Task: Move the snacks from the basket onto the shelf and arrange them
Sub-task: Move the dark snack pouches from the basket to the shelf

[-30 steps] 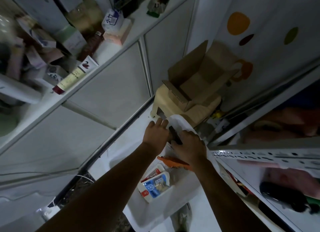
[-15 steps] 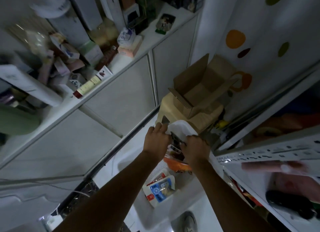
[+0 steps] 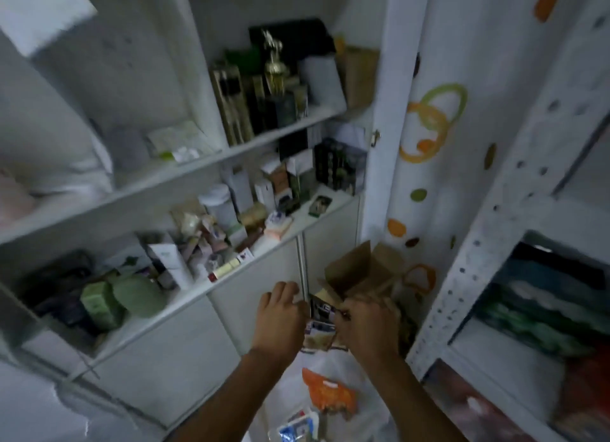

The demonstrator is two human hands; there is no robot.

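No legible text or labels

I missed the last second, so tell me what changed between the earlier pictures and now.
The left hand and right hand were down at the far end of the basket, gathering packets. Now they have lifted a bunch of snack packets up clear of it, gripped between them. The orange packet and the blue-and-white packet stay lying in the basket.

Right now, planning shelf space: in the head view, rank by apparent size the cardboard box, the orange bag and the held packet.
1. cardboard box
2. orange bag and packet: these look alike, and the packet is partly hidden, so I won't rank them.
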